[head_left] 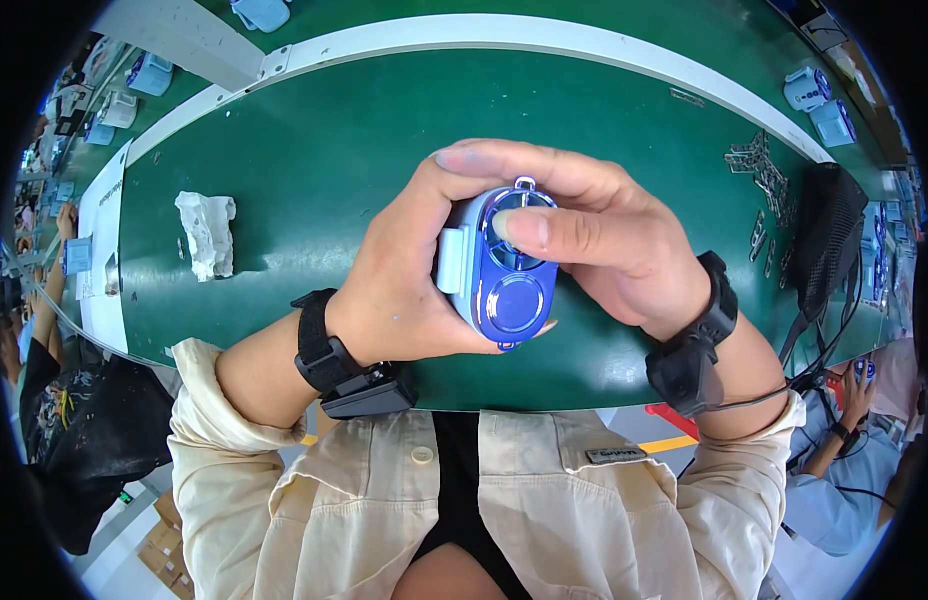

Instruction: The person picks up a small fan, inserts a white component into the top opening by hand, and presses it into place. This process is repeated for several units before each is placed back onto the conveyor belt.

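A small blue device (514, 305) is held above the middle of the green table. Its glossy oval face is turned up, with a round spoked opening (525, 255) at the far end and a flat disc at the near end. Small loops stick out at both ends, and a pale blue tab (451, 262) juts from its left side. My left hand (399, 260) is wrapped round the body from the left. My right hand (619, 235) reaches in from the right, its thumb pressed on the spoked opening and its fingers curled over the far side.
On the green table (314, 150), a crumpled white paper (208, 236) lies left and several metal clips (759, 165) lie right. Beside them is a black mesh pouch (827, 225) with cables. A white rail (504, 32) crosses the far side. Other people sit left and right.
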{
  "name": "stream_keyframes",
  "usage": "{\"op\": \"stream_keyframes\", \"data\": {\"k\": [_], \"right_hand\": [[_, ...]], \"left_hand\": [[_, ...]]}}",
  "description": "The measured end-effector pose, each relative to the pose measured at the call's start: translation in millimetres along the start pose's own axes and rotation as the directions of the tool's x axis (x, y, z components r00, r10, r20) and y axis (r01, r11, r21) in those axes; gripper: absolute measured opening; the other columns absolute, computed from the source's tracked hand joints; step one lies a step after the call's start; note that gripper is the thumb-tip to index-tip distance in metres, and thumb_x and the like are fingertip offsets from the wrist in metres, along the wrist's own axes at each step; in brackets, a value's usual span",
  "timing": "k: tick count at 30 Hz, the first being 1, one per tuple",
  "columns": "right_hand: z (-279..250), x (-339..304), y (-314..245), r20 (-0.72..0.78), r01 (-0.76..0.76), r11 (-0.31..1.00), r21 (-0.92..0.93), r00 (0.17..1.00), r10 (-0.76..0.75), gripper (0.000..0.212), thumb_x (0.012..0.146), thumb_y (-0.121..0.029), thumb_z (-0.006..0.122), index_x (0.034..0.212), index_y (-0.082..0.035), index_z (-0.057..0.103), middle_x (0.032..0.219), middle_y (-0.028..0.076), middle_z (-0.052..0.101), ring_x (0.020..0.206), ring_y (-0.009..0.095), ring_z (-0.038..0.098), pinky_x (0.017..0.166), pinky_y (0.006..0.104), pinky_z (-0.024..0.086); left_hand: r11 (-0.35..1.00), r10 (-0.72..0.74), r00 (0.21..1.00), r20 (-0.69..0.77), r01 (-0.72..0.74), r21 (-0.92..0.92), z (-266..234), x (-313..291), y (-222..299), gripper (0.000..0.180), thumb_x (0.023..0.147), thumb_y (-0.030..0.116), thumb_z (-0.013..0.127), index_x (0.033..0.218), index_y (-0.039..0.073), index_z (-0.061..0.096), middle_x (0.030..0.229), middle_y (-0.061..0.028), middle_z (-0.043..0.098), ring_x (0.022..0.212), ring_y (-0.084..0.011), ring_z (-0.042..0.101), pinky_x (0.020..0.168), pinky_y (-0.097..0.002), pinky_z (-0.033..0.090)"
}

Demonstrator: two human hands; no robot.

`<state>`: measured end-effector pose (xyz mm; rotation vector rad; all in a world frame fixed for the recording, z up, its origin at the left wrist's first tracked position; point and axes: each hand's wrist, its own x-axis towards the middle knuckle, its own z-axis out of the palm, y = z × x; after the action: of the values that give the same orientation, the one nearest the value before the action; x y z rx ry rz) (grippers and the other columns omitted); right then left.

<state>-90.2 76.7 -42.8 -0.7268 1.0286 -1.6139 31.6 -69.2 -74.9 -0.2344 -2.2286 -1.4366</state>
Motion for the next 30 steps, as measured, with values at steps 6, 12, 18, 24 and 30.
{"op": "stream_keyframes", "data": {"k": [6,12,18,24,30], "right_hand": [[8,-1,3,-0.043,0.078,0.988,-0.134,0.995,-0.085,0.044,0.095,-0.020,0.058,0.134,0.000,0.053,0.128,0.011,0.059,0.115,0.019,0.057,0.100,0.0322,0.043],[9,-1,-1,-0.031,-0.046,0.984,0.172,0.998,0.052,0.044,0.096,-0.021,0.057,0.134,0.001,0.052,0.133,0.012,0.056,0.118,0.019,0.055,0.101,0.0320,0.043],[8,-1,12,0.009,0.134,0.990,-0.042,0.991,-0.134,0.041,0.097,-0.019,0.055,0.132,0.001,0.053,0.134,0.013,0.055,0.120,0.020,0.054,0.102,0.0322,0.043],[16,-4,11,-0.090,0.153,0.967,-0.202,0.981,-0.174,0.042,0.098,-0.024,0.054,0.132,0.002,0.053,0.135,0.013,0.054,0.120,0.021,0.054,0.102,0.0325,0.043],[12,0,7,-0.058,0.027,1.000,-0.004,0.998,-0.027,0.058,0.100,-0.044,0.044,0.134,0.003,0.049,0.138,0.014,0.050,0.123,0.022,0.052,0.104,0.0349,0.041]], "left_hand": [[0.999,-0.013,1.000,-0.005,0.014,0.047,-1,1,1,0.081,0.056,0.021,0.092,0.122,0.006,0.048,0.113,-0.0116,0.058,0.100,-0.0264,0.063,0.084,-0.0346,0.051],[0.999,-0.001,0.993,0.114,-0.003,0.032,-7,-4,-6,0.094,0.056,0.017,0.094,0.131,0.007,0.038,0.124,-0.0107,0.049,0.112,-0.0214,0.055,0.093,-0.0347,0.047],[0.999,0.042,0.999,-0.010,-0.042,0.017,0,2,0,0.077,0.058,0.019,0.091,0.121,0.006,0.048,0.111,-0.0129,0.056,0.097,-0.0265,0.062,0.082,-0.0338,0.050],[1.000,-0.011,1.000,-0.022,0.011,-0.011,2,2,0,0.078,0.058,0.019,0.091,0.121,0.006,0.048,0.111,-0.0124,0.056,0.096,-0.0262,0.062,0.082,-0.0339,0.050],[0.999,-0.038,0.994,0.100,0.042,-0.031,-7,-2,-4,0.090,0.057,0.017,0.094,0.127,0.006,0.040,0.120,-0.0093,0.051,0.108,-0.0187,0.056,0.091,-0.0335,0.046]]}}
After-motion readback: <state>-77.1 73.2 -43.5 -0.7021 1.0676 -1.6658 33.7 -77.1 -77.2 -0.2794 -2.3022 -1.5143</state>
